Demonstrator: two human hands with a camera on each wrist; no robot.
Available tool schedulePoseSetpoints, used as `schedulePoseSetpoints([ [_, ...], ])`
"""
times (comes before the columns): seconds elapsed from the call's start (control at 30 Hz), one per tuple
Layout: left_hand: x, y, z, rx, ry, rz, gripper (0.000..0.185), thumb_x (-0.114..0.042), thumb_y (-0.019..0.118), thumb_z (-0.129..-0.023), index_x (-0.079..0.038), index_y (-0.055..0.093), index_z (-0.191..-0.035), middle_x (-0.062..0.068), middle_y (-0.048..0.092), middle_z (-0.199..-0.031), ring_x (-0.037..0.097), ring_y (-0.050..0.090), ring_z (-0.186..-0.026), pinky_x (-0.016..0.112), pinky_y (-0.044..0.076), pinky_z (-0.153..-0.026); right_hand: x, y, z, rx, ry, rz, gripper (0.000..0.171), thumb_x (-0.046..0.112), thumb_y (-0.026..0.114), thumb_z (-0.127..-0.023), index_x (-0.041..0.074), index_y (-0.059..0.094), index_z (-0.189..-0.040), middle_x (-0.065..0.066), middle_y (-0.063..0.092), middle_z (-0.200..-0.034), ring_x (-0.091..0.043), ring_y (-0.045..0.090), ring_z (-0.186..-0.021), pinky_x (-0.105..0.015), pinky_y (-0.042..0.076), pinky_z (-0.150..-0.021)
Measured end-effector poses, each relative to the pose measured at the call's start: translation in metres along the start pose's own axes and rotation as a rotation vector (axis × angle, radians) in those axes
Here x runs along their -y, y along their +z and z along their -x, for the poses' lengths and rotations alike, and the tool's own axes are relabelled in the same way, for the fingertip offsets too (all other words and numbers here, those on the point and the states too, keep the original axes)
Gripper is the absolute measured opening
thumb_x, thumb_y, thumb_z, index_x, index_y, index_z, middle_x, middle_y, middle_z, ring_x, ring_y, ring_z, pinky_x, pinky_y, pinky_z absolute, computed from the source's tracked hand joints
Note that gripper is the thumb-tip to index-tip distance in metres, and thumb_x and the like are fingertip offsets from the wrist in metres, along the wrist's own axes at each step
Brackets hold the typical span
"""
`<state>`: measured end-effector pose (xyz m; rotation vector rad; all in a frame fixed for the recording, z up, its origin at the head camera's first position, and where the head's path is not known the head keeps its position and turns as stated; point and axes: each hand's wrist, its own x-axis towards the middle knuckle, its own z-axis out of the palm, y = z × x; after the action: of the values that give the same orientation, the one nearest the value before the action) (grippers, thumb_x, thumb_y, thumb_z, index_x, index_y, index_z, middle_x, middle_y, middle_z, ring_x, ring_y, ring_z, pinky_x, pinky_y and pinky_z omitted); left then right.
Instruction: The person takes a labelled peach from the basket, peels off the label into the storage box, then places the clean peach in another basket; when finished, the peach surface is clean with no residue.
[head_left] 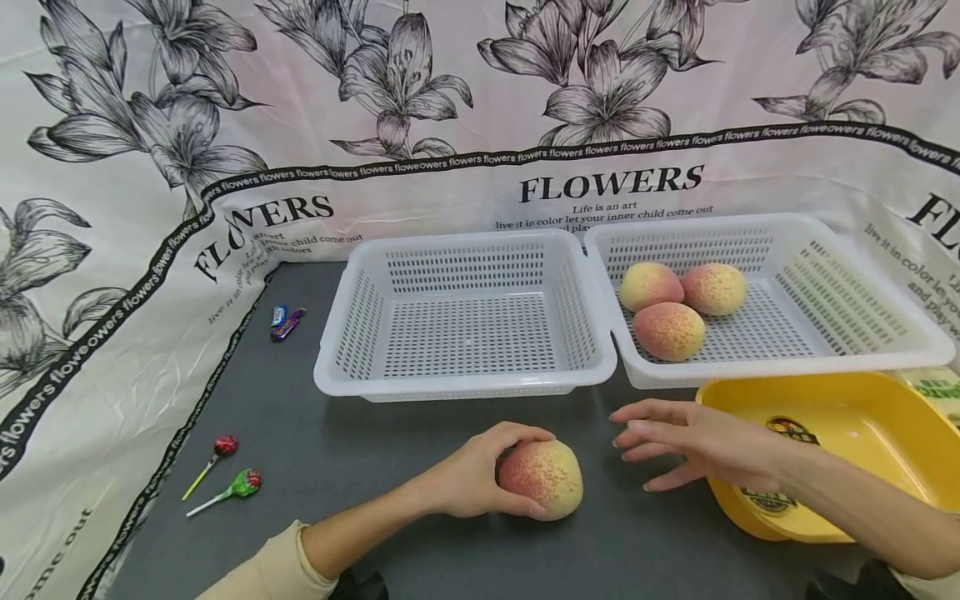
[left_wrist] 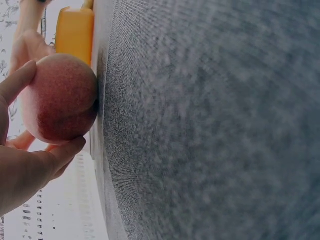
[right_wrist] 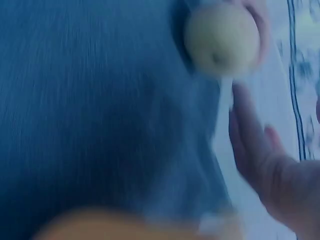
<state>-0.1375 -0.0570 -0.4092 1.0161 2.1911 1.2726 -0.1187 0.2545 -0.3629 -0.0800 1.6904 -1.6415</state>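
Note:
My left hand (head_left: 480,472) grips a pink and yellow peach (head_left: 547,481) on the dark grey table, thumb on the near side and fingers over the far side. In the left wrist view the same peach (left_wrist: 62,100) sits between thumb and fingers, low against the table surface. My right hand (head_left: 705,443) hangs to the right of it, fingers loosely extended and holding nothing, partly over the yellow basin (head_left: 847,400). The right wrist view is blurred; there the right hand (right_wrist: 272,170) points toward the peach (right_wrist: 222,40), with a gap between them.
A white basket (head_left: 465,388) stands behind the left hand. Beside it, another white basket (head_left: 787,367) holds several peaches (head_left: 670,332). Two lollipops (head_left: 246,483) and two small wrapped candies (head_left: 288,324) lie at the left. A printed flower cloth (head_left: 420,200) rises behind.

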Motion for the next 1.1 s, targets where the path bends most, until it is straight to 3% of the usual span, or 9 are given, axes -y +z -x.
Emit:
schedulePoseSetpoints([
  [0.13,0.001,0.001,0.0,0.007,-0.001,-0.001,0.067,-0.023,0.084,-0.074,-0.018,0.052,-0.133,-0.002,0.049,-0.126,0.01,0.047,-0.112,0.027,0.042,-0.089,-0.006,0.027,-0.02,-0.033,-0.027,-0.016,0.058,0.025,0.053,-0.099,-0.002,0.029,-0.144,-0.025,0.037,-0.138,-0.036,0.044,-0.12,-0.053,0.047,-0.087],
  [0.33,0.002,0.001,0.002,0.025,0.002,-0.001,0.067,-0.022,0.083,-0.076,-0.017,0.05,-0.134,0.0,0.047,-0.129,0.012,0.045,-0.115,0.027,0.042,-0.089,-0.017,0.051,-0.043,-0.005,-0.064,-0.032,0.07,0.021,0.062,-0.093,-0.001,0.021,-0.146,-0.024,0.036,-0.134,-0.032,0.05,-0.112,-0.052,0.047,-0.086],
  [0.8,0.001,-0.002,0.001,0.02,0.031,0.001,0.072,-0.02,0.082,-0.077,-0.016,0.045,-0.138,0.001,0.043,-0.133,0.014,0.043,-0.118,0.027,0.042,-0.092,-0.017,0.065,-0.054,-0.003,-0.056,0.0,0.065,0.018,0.068,-0.089,-0.003,0.032,-0.14,-0.019,0.046,-0.127,-0.03,0.054,-0.104,-0.05,0.049,-0.084],
  [0.93,-0.008,-0.016,0.003,0.003,0.032,0.038,0.071,-0.02,0.078,-0.082,-0.014,0.041,-0.142,0.001,0.04,-0.139,0.02,0.04,-0.126,0.028,0.04,-0.097,-0.017,0.066,-0.054,0.001,-0.074,-0.002,0.065,0.017,0.068,-0.089,-0.005,0.033,-0.14,-0.019,0.048,-0.127,-0.03,0.055,-0.105,-0.049,0.05,-0.084],
  [1.1,-0.03,-0.054,0.009,-0.057,0.046,0.145,0.061,-0.019,0.069,-0.09,-0.013,0.04,-0.143,0.0,0.04,-0.143,0.022,0.04,-0.13,0.029,0.036,-0.101,-0.018,0.066,-0.054,0.008,-0.078,0.001,0.065,0.017,0.068,-0.089,-0.005,0.034,-0.14,-0.019,0.049,-0.127,-0.029,0.054,-0.106,-0.048,0.05,-0.084],
])
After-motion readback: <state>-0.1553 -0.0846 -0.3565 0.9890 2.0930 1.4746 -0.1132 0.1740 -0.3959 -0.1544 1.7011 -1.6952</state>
